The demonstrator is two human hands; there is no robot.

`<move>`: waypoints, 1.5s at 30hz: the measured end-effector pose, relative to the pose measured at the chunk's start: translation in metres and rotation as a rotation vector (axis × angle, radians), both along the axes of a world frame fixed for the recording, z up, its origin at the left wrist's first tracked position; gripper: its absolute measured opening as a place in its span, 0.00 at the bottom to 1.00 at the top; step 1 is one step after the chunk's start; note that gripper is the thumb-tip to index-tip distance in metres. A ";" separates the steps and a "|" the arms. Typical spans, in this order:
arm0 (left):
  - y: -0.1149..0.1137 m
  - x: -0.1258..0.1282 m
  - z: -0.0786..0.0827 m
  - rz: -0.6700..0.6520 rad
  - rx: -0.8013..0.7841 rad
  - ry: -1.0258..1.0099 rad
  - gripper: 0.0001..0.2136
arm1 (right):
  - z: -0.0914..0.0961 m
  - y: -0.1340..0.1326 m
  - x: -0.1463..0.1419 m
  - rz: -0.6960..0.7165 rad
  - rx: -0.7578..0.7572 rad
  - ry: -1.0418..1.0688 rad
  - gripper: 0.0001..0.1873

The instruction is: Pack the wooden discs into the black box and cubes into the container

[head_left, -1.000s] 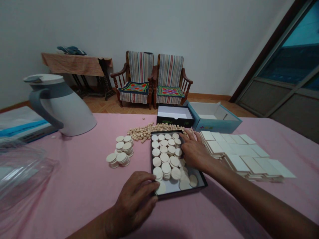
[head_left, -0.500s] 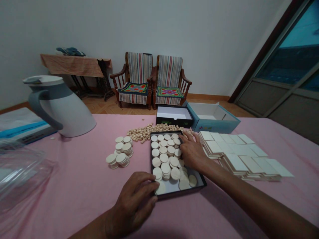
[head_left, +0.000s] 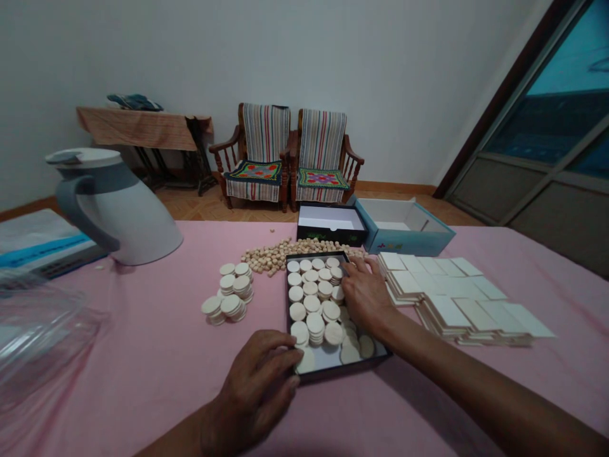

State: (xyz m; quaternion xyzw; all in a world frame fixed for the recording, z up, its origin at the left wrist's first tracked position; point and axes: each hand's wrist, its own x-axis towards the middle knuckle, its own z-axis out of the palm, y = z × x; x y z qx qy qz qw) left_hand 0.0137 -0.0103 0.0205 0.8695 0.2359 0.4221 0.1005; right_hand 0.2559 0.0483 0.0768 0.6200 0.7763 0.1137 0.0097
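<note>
A shallow black tray [head_left: 328,372] with a pale inside lies on the pink cloth, filled with short stacks of round wooden discs [head_left: 312,303]. At its near left corner my left hand [head_left: 259,381] has its fingers over the rim, touching the edge beside the discs, with the thumb outside. My right hand [head_left: 368,292] lies across the right wall, fingers at the rim on the far right; its thumb is hidden. Left of the tray stand more stacks of wooden discs [head_left: 231,306]. Behind it spreads a heap of small wooden pieces [head_left: 271,257].
Stacked pale rectangular tiles [head_left: 447,285] lie to the right. Farther back are an open black box [head_left: 332,236] and a light blue box [head_left: 412,241]. A white and grey jug [head_left: 143,222] and a clear plastic container [head_left: 38,330] occupy the left side.
The view has shifted very slightly. Both hands keep nearly the same place on the tray, and the discs look unchanged.
</note>
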 end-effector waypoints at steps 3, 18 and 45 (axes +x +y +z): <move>0.000 0.000 0.000 -0.007 -0.005 -0.010 0.17 | 0.000 -0.001 -0.001 0.001 0.038 -0.011 0.13; -0.001 -0.001 -0.003 -0.006 -0.023 -0.008 0.18 | 0.012 -0.011 0.004 0.233 0.165 0.030 0.09; -0.002 0.001 -0.003 -0.003 -0.008 -0.017 0.18 | -0.002 -0.020 0.018 0.117 -0.133 -0.016 0.14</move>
